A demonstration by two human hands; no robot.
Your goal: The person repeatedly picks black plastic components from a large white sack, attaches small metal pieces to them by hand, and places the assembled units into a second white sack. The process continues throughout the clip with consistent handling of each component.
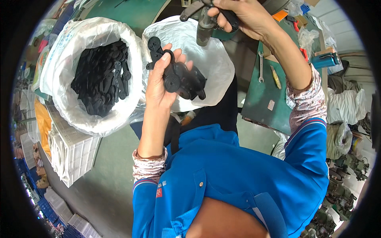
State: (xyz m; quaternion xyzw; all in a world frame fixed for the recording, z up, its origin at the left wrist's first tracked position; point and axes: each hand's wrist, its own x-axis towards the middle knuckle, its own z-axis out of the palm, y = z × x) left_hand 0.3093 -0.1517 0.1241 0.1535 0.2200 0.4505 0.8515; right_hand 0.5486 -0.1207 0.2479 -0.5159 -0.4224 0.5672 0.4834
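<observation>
My left hand (pixel 158 85) is closed around a small bunch of black plastic arm-shaped parts (pixel 172 82) with round hubs at their ends. It is raised over the near left rim of a white plastic-lined bag (pixel 216 75). At the top of the view, my right hand (pixel 248 18) is closed on a black part (pixel 230 19) of similar look. That part is beside a dark grey upright cylinder (pixel 204 29), whose top is partly hidden by my fingers and a dark lever-like piece (pixel 192 10). Whether the part touches the cylinder I cannot tell.
To the left, a second white bag (pixel 133 75) holds many black parts (pixel 99 79). A green table (pixel 254 101) on the right carries a wrench (pixel 260 67), a yellow tube-like item (pixel 275 77) and a blue object (pixel 324 60). White crates (pixel 79 158) stand lower left.
</observation>
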